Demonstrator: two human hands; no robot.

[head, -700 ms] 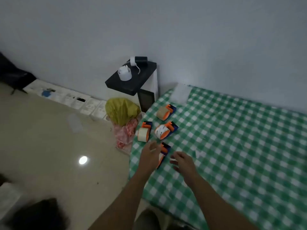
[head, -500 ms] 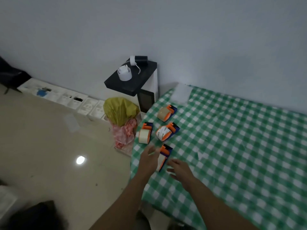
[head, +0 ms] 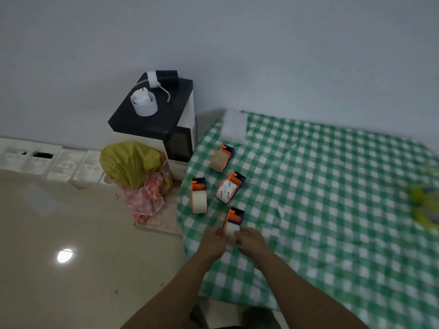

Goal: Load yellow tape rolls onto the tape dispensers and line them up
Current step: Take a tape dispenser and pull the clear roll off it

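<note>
On the floor at the left sat a yellow bag (head: 130,162) with a pink bag (head: 145,200) just in front. Four orange-and-blue dispensers lay near the left edge of the tabletop's green checked cloth (head: 332,210). The left dispenser (head: 199,198), far dispenser (head: 221,157) and middle dispenser (head: 229,187) each carried a roll and pointed different ways, not yet in a row.

The nearest dispenser (head: 234,218) was clamped between both hands. The left hand (head: 212,242) pinched its left side and the right hand (head: 253,241) curled against its pale roll (head: 231,230).

It looked light, stiff plastic that would skid on the smooth cloth. It would be best gripped by its flat side plates, away from the cutter and the sticky tape.

At the far right were blurred yellow shapes (head: 425,205), perhaps spare yellow rolls.
</note>
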